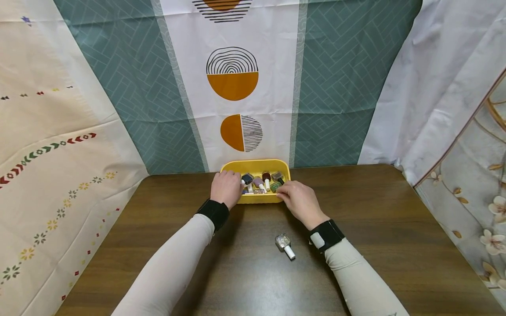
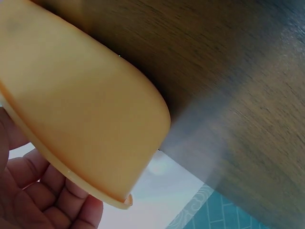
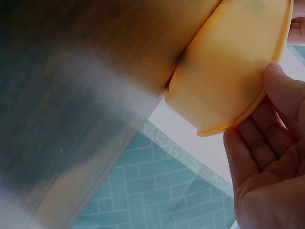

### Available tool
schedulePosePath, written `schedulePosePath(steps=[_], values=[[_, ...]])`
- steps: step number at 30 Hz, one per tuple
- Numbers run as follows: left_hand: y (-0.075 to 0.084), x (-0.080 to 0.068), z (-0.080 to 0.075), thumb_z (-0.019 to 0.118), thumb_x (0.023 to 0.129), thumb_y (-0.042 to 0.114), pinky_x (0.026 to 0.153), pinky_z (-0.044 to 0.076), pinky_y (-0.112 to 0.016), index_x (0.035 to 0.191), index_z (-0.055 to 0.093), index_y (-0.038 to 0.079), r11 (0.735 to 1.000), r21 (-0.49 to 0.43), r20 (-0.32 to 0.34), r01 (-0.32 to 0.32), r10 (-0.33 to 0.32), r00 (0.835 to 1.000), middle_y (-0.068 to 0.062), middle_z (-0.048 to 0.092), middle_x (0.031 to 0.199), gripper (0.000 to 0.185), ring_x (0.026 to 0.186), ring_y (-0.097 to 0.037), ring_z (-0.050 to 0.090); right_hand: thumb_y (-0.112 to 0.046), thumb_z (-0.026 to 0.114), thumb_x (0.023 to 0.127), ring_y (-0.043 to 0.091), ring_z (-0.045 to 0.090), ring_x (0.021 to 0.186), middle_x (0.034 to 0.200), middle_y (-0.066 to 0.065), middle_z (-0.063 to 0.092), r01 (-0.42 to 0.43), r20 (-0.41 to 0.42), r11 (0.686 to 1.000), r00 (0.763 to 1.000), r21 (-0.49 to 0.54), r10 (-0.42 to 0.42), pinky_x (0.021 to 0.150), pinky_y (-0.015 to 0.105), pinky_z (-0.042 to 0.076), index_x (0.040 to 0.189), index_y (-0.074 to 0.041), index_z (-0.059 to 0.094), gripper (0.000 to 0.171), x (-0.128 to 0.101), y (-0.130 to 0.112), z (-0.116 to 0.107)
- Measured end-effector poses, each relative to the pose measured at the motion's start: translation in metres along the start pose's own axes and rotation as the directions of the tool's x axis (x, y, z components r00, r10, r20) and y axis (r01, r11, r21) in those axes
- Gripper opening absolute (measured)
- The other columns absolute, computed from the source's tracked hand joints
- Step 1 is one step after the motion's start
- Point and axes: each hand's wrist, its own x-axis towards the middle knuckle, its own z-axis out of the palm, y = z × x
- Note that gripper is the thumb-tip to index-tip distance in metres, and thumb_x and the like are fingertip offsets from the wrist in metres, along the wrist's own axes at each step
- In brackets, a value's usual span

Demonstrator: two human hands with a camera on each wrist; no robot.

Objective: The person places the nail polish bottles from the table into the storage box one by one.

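Note:
A yellow plastic bin [image 1: 258, 199] stands at the far edge of the table, holding several nail polish bottles [image 1: 266, 181] with white or dark caps. My left hand [image 1: 227, 188] grips its left side; in the left wrist view the fingers [image 2: 57, 193] curl over the rim. On the right side, my right hand [image 1: 301, 202] holds the rim, with the thumb [image 3: 284, 88] against the outer wall and the other fingers behind it. Closer to me, a glittery silver nail polish bottle [image 1: 283, 241] with a white cap lies on its side on the table, apart from both hands.
The brown wooden table [image 1: 379, 228] extends to both sides and toward me. Behind the bin hangs a green and white patterned cloth [image 1: 272, 131]. Floral cloth [image 1: 466, 197] borders the right side, and a cream printed cloth [image 1: 79, 175] the left.

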Motion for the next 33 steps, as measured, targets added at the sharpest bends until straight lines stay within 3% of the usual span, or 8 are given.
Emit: schedulePosePath(steps=[17, 26, 33], values=[[-0.005, -0.002, 0.003, 0.078, 0.105, 0.034, 0.099, 0.053, -0.05, 0.116, 0.08, 0.0, 1.0, 0.004, 0.006, 0.024, -0.024, 1.0, -0.016, 0.076, 0.106, 0.036, 0.104, -0.035, 0.067, -0.016, 0.082, 0.101, 0.023, 0.071, 0.096, 0.1, 0.003, 0.077, -0.012, 0.02, 1.0, 1.0, -0.004, 0.012, 0.087, 0.046, 0.06, 0.107, -0.01, 0.086, 0.009, 0.0, -0.002, 0.002], [-0.015, -0.021, 0.01, 0.069, 0.111, 0.039, 0.112, 0.045, -0.055, 0.129, 0.076, 0.004, 0.999, -0.035, -0.105, -0.024, 0.02, 0.994, -0.016, 0.071, 0.124, 0.04, 0.121, -0.039, 0.062, -0.015, 0.084, 0.099, 0.024, 0.072, 0.095, 0.099, 0.003, 0.077, 0.014, -0.006, 1.0, 1.0, -0.011, -0.014, 0.085, 0.046, 0.061, 0.105, -0.009, 0.086, 0.008, 0.0, -0.001, 0.002], [-0.017, -0.044, 0.013, 0.069, 0.11, 0.043, 0.119, 0.039, -0.055, 0.139, 0.071, 0.006, 0.992, -0.103, -0.148, -0.079, 0.063, 0.987, -0.015, 0.07, 0.133, 0.047, 0.129, -0.037, 0.06, -0.016, 0.085, 0.099, 0.024, 0.072, 0.096, 0.1, 0.003, 0.077, 0.012, -0.006, 1.0, 1.0, -0.018, -0.012, 0.086, 0.046, 0.061, 0.107, -0.009, 0.086, 0.01, 0.0, 0.001, 0.001]])
